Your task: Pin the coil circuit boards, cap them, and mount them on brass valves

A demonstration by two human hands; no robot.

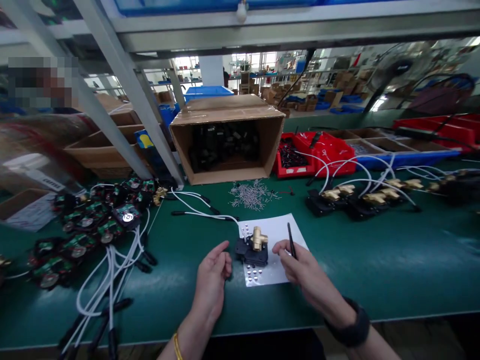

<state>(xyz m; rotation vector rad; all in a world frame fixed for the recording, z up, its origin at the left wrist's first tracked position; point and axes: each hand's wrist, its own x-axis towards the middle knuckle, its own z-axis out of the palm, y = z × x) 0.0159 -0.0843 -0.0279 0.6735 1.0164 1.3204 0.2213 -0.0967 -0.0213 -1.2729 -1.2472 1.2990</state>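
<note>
My forearms slanted in from the lower edge toward each other. My left hand [213,280] stood on its edge, palm turned inward, fingers loosely curled, thumb raised, gripping nothing. My right hand [300,267] lay palm down, thumb and forefinger pinched on a thin black stick [291,239] that pointed away from me.

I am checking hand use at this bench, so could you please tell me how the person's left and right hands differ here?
The left hand is empty, fingers loosely curled, over the green mat; the right hand grips a thin black tool over the white sheet. The left wrist bears a gold bangle, the right a black wristband. Both flank the brass-and-black part.
</note>
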